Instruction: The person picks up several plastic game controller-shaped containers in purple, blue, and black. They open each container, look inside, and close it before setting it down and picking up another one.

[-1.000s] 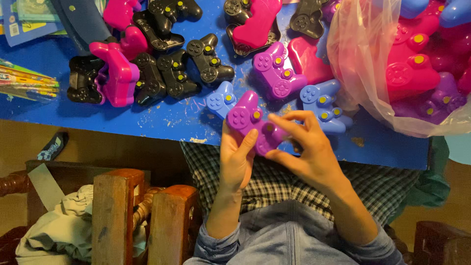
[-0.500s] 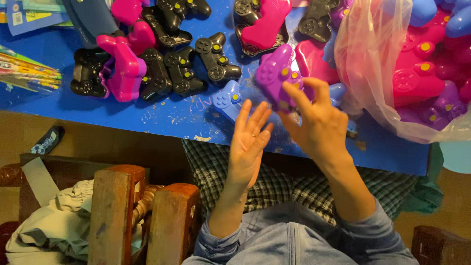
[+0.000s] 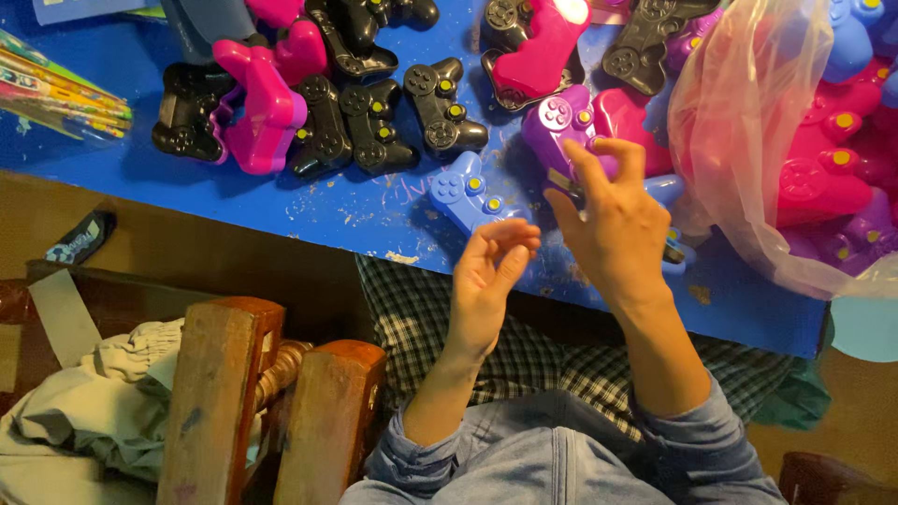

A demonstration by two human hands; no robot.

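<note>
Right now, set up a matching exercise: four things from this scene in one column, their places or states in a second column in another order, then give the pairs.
Things:
1. purple controller
2. light blue controller
3. left hand
4. clear plastic bag

Places or states:
A. open and holding nothing, above the table's near edge
B. held by the right hand
C. at the right, with pink and purple controllers inside
D. lying on the blue table, just beyond the left hand

Pairs: 1-B, 2-D, 3-A, 4-C
</note>
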